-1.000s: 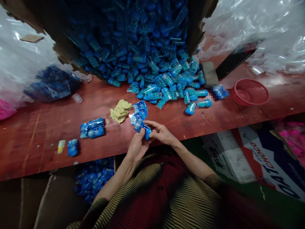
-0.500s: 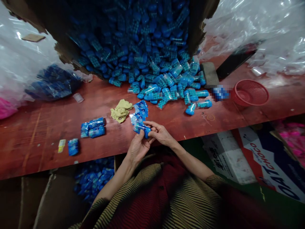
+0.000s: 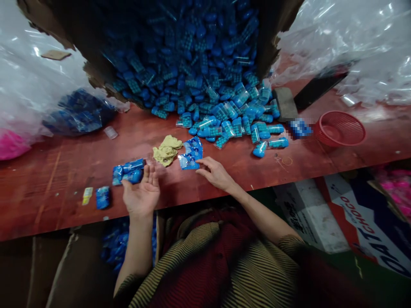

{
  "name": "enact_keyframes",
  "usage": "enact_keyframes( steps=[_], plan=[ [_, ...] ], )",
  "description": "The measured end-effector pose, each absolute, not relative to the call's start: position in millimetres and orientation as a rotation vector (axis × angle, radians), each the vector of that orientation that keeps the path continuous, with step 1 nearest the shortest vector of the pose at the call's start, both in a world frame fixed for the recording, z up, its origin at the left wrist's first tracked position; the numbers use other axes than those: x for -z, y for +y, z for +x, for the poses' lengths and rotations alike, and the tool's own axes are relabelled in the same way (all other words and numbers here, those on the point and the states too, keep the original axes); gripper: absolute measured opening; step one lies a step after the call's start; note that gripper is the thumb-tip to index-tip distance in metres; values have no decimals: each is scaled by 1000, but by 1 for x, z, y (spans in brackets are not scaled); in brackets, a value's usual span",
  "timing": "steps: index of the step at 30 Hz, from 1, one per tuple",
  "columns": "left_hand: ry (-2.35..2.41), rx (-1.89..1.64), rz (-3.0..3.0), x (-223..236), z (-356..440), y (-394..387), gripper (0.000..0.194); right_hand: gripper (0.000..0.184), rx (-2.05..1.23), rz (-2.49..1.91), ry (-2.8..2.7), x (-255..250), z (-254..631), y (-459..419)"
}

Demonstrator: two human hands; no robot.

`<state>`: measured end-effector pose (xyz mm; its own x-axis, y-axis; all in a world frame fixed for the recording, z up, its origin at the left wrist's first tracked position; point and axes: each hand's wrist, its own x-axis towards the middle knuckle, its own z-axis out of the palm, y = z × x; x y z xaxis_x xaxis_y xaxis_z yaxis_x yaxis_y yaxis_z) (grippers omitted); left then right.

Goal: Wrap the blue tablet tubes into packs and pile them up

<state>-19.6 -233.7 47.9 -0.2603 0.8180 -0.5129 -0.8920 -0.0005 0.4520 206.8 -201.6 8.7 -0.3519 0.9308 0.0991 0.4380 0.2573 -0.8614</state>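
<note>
My left hand (image 3: 142, 193) is open with the palm turned up, its thumb and fingers apart at the near side of a small group of blue wrapped packs (image 3: 129, 166). Whether its fingertips touch the closest pack is unclear. To the right, my right hand (image 3: 215, 173) has thumb and forefinger slightly parted at the edge of flat blue printed wrappers (image 3: 189, 160). A crumpled yellow cloth (image 3: 166, 150) lies just left of these wrappers. One single blue pack (image 3: 102, 197) sits near the table's front edge, with a small yellow-and-white sachet (image 3: 87, 196) beside it.
A torn cardboard box (image 3: 54, 21) spills clear blue-capped bottles (image 3: 227, 128) onto the red table (image 3: 70, 158). A red basket (image 3: 341, 128) stands at the right, near a grey block (image 3: 285, 104). Plastic bags lie on both sides; more blue packs (image 3: 115, 244) are below the table.
My left hand has moved left, away from my right hand, and opened; the blue pack both hands held is no longer between them. My right hand stays by the wrappers.
</note>
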Motion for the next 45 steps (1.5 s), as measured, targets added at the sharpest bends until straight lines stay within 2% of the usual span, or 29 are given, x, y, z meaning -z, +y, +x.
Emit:
enact_keyframes(
  steps=[3, 6, 8, 10, 16, 21, 26, 29, 33, 37, 45],
  plan=[
    [947, -1434, -81, -44, -5, -233, 45, 36, -714, -1458, -2198, -11, 195, -182],
    [1050, -1194, 12, -34, 27, -233, 23, 26, -486, -1615, -2409, -6, 182, -171],
    [1100, -1159, 79, -27, 42, -233, 15, 21, -415, -1651, -2461, 0, 178, -168],
    [1141, -1182, 145, -19, 49, -233, 11, 24, -366, -1670, -2457, 5, 177, -169],
    [1231, -1229, 288, -10, 57, -232, 30, 25, -352, -1652, -2351, 1, 184, -180],
    [1202, -1218, 315, -12, 68, -223, 39, 25, -426, -1399, -2204, -8, 192, -199],
    [1153, -1225, 276, -11, 69, -221, 39, 16, -932, -1246, -1739, -1, 195, -203],
    [1121, -1249, 328, -11, 68, -221, 38, 36, -1350, -1250, -1343, 4, 194, -198],
    [1108, -1244, 391, -10, 71, -221, 35, 23, -1640, -1162, -1075, 3, 193, -196],
    [1157, -1252, 445, -8, 76, -221, 32, 22, -1592, -1204, -1082, 1, 192, -197],
    [1265, -1380, 376, -8, 91, -220, 25, 21, -1233, -1409, -1402, 1, 186, -201]
  ],
)
